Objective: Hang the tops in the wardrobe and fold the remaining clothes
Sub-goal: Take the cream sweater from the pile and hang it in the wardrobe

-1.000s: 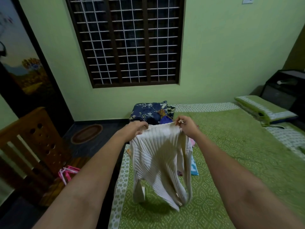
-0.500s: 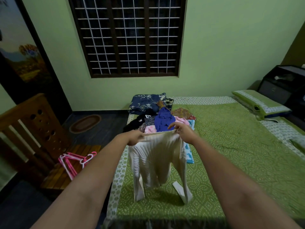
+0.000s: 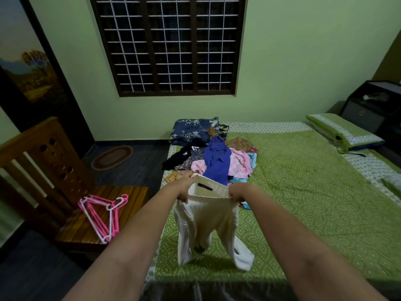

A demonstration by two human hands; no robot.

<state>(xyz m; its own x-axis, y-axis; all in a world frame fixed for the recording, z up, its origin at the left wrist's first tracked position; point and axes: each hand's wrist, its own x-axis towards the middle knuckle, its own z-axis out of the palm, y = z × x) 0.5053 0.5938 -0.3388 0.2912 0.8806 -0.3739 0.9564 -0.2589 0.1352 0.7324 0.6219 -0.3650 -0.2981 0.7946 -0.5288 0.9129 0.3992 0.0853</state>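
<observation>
At far left, a dark wardrobe door with a printed landscape panel (image 3: 28,68) stands against the green wall. Near it, a slatted wooden chair (image 3: 71,192) holds a loose bundle of pink and white plastic hangers (image 3: 102,216) on its seat. An oval brown floor mat (image 3: 112,157) lies on the dark floor beyond the chair.

Your left hand (image 3: 184,190) is closed on the left end of the top edge of a cream ribbed knit garment (image 3: 206,222), fingers curled round the fabric. Your right hand (image 3: 237,192) grips the right end of that same edge in the same manner. The garment hangs between both hands over the near left part of the bed with the green patterned bedsheet (image 3: 303,203); its opening is spread and a small dark label shows inside the far edge. Its lower ends touch the sheet.

Just beyond your hands, a heap of mixed clothes (image 3: 217,161) rests on the sheet, with a blue piece uppermost and pink checked fabric to its right. A folded navy floral blanket (image 3: 192,130) lies at the far edge behind the heap.

At right, a green pillow with white patterned border (image 3: 340,132) lies on the bed beside a black bedside cabinet (image 3: 373,105).
</observation>
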